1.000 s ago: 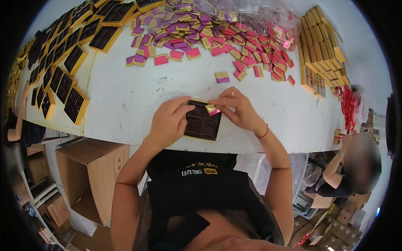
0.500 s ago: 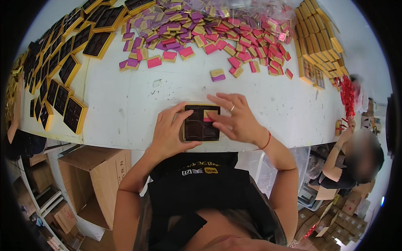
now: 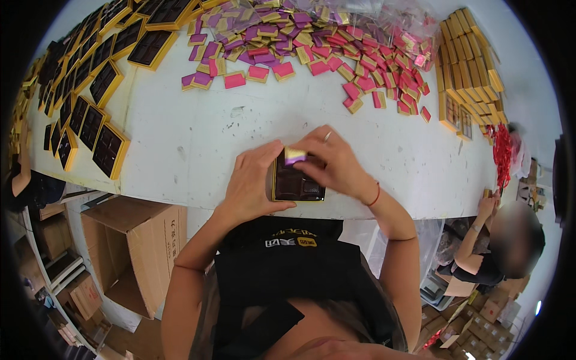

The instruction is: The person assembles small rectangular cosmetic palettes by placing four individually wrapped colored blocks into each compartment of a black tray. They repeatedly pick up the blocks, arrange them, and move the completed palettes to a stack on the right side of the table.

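A yellow-edged gift box [image 3: 291,186] with a dark brown compartment tray lies on the white table close to my body. My left hand [image 3: 255,177] grips its left side, fingers at the far left corner and thumb along the near edge. Over the tray's far left compartment, my right hand [image 3: 336,162] pinches a small purple-and-gold wrapped chocolate [image 3: 294,156], slightly blurred. Whether the chocolate touches the tray I cannot tell. My right fingers cover the far right compartment. The two near compartments show bare brown plastic.
A heap of pink, purple and gold wrapped chocolates [image 3: 312,51] spreads across the table's far side. Boxes with dark trays [image 3: 111,150] line the left; stacked boxes [image 3: 471,66] stand far right. A cardboard carton [image 3: 129,258] sits below left. Another person [image 3: 480,240] works at the right.
The purple-and-gold chocolate that lay beyond the box is now in my right hand. That hand has left the pink-and-gold piece in the far right compartment, now hidden. The view has shifted slightly.
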{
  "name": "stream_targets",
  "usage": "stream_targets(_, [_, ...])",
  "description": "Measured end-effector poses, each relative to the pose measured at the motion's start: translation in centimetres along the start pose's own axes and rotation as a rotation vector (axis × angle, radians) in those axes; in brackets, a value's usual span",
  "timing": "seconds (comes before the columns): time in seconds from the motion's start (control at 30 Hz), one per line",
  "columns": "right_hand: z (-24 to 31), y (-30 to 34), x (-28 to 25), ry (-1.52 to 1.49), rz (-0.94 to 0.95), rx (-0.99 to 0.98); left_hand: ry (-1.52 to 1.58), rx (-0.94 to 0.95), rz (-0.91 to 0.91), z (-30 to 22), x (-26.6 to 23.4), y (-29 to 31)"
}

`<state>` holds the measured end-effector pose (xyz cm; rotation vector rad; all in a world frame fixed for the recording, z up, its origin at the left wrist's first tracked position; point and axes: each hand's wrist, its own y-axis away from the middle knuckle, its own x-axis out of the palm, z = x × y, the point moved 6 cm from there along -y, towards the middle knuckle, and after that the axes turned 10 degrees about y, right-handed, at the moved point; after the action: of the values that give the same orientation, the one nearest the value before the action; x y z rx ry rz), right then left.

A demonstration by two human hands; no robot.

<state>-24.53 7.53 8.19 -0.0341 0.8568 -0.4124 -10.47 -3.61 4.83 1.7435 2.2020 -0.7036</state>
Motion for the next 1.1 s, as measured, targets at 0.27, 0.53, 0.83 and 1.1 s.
stream_targets(0.27, [1.9,2.5,2.0,0.329,-0.017,-0.242,-0.027,-0.084,0.036,-0.3,0.1,-0.4])
stream_targets(0.53, [-1.6,2.4,-2.3,0.438,-0.127,-0.243,-0.136,0.065,-0.010,-0.3,0.5,0.2])
stream_targets(0.83, [-10.8,0.7,-6.6,0.361,-0.300,0.413,-0.143,0.077,-0.015,-0.6,0.4,0.2])
stream_targets(1.1, [-1.1,3.2,-2.1,-0.516,0.189,0.187,-0.128,0.086,-0.028,-0.6,0.4,0.1])
